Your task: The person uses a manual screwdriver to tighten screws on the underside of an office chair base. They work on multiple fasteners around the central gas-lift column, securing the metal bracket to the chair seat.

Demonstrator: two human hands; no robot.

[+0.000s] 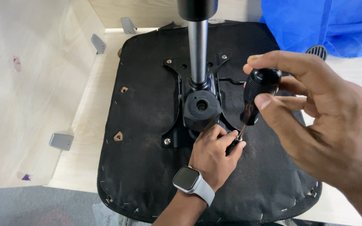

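An upturned black chair seat (147,138) lies on a pale wooden surface, with a black metal mounting plate (177,138) bolted to its middle. A silver gas-lift cylinder (198,50) rises from the plate. My right hand (319,121) grips the black handle of a screwdriver (258,94), held upright with its tip at the plate's near right corner. My left hand (214,152), with a smartwatch (192,183) on the wrist, pinches the shaft near the tip, steadying it there. What is under the tip is hidden by my fingers.
A pale wooden panel (26,92) stands at the left with grey corner brackets (61,141). Blue fabric (323,23) lies at the back right. A screw (167,141) shows at the plate's near left corner, and small holes (118,136) dot the seat's left side.
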